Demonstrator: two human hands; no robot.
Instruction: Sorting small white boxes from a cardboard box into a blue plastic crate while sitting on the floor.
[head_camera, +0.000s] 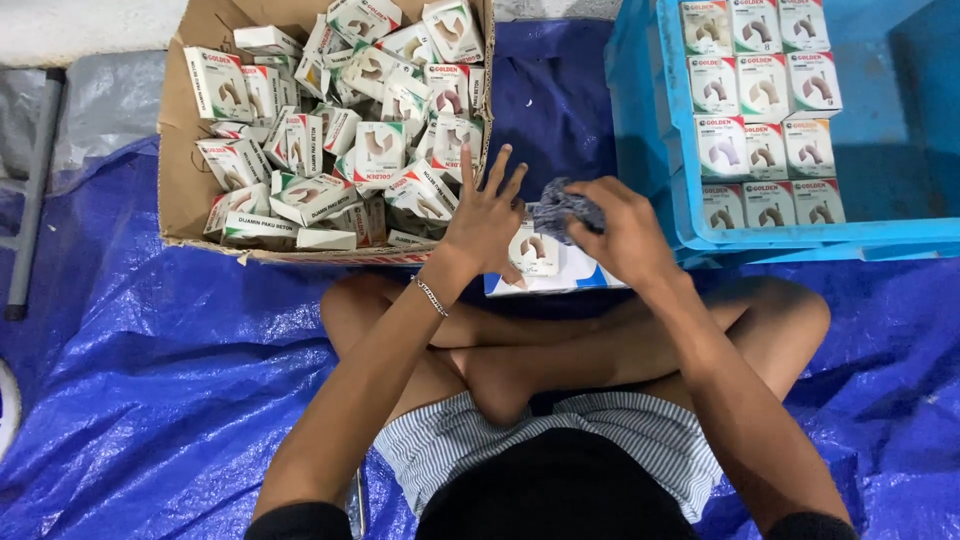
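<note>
Grey cloth (562, 207) being grasped by right hand (628, 235), rubbing small box (533, 251). Left hand (487, 215) resting on box, fingers released, spreading. Cardboard box (190, 180) lying far left.

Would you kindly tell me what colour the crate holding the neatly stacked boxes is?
The crate is bright blue, seen in the head view.

Hands over a small box
Left hand (487, 215) spreads on the small box (535, 252); right hand (625, 232) grips a grey cloth (562, 207).
</note>
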